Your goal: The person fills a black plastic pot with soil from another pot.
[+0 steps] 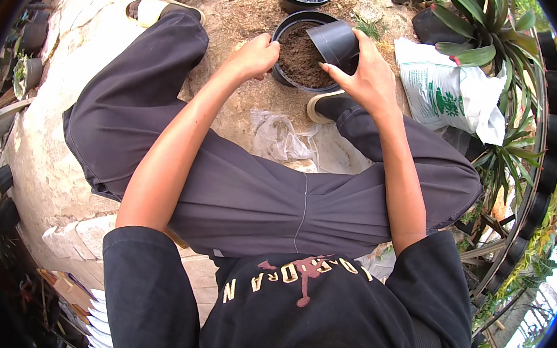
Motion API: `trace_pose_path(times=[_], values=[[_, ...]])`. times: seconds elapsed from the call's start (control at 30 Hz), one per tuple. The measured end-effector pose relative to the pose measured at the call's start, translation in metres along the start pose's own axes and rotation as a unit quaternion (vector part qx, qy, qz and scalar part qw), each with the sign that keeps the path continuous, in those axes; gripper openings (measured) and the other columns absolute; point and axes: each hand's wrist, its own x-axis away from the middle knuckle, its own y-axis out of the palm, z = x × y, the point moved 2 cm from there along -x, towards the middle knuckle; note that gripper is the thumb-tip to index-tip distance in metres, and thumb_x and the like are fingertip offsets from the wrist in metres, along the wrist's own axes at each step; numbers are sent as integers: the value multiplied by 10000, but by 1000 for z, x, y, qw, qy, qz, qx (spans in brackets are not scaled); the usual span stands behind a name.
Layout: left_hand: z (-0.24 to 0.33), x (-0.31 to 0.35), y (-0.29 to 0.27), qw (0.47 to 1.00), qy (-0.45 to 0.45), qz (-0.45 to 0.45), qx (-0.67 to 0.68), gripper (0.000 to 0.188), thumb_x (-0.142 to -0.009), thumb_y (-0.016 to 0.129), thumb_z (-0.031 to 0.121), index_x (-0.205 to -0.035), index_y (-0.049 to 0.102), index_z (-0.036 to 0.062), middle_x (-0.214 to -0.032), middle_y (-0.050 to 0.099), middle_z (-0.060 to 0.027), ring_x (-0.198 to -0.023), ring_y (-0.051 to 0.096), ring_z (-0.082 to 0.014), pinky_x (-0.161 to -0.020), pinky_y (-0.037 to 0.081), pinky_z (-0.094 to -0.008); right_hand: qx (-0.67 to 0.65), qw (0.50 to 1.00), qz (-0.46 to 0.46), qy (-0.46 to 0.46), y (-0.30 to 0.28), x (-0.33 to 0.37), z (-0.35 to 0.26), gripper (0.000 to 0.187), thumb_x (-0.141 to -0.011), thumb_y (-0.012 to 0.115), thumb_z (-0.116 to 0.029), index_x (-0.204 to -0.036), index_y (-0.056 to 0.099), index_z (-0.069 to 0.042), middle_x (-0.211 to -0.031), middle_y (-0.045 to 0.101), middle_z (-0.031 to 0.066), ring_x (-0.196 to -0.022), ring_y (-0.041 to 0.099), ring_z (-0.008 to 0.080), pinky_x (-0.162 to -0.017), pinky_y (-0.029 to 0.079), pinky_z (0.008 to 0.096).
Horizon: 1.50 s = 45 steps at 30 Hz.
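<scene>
A large black plastic pot stands on the ground in front of me, with brown soil inside it. My left hand is closed at its left rim, fingers curled over the edge. In my right hand is a smaller black pot, gripped from its right side. This small pot lies tilted on its side above the right part of the soil, its mouth toward the left. What it contains is hidden from view.
Beyond the soil pot sits another black pot. A white printed sack lies to the right, near a spiky-leaved plant. Crumpled clear plastic rests on the ground between my legs. Several potted plants line both sides.
</scene>
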Motion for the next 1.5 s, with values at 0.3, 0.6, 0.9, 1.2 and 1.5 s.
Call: trace_pose_path(times=[0.3, 0.6, 0.9, 1.2, 1.5], values=[[0, 1, 1, 1000, 1, -4, 17, 454, -1138, 386, 339, -1356, 560, -19, -1220, 670, -154, -985, 723, -243, -877, 639, -462, 25, 998, 45, -43, 28, 0, -3, 884, -809, 885, -457, -1446, 523, 37, -1332, 655, 232, -1237, 648, 383, -1042, 517, 472], [3, 7, -3, 998, -9, -22, 55, 469, -1146, 380, 322, -1442, 558, 3, -1286, 688, -163, -1037, 730, -267, -940, 627, -459, -93, 995, -9, 35, 45, -1, -10, 925, -775, 909, -478, -1402, 521, 80, -1301, 652, 270, -1209, 658, 409, -1004, 547, 472], [7, 13, 0, 995, -8, -7, 103, 422, -1143, 391, 314, -1392, 587, 36, -1174, 697, -113, -898, 728, -214, -857, 633, -440, -135, 988, -62, 39, 25, -3, -7, 933, -753, 925, -519, -1418, 544, 14, -1281, 705, 253, -1197, 699, 380, -999, 554, 443], [11, 16, -2, 995, -31, -25, 97, 472, -1154, 378, 338, -1471, 531, 24, -1352, 660, -161, -1079, 715, -282, -975, 609, -480, -146, 989, -17, 31, 14, -6, -13, 933, -762, 909, -533, -1409, 562, 43, -1295, 694, 239, -1206, 685, 376, -1018, 544, 453], [6, 6, -3, 999, -13, -33, 40, 473, -1155, 365, 339, -1437, 521, -7, -1343, 651, -172, -1060, 733, -292, -954, 609, -503, -46, 996, 68, -41, 20, -6, -3, 909, -763, 909, -490, -1425, 556, 22, -1296, 687, 216, -1201, 667, 369, -1031, 497, 468]])
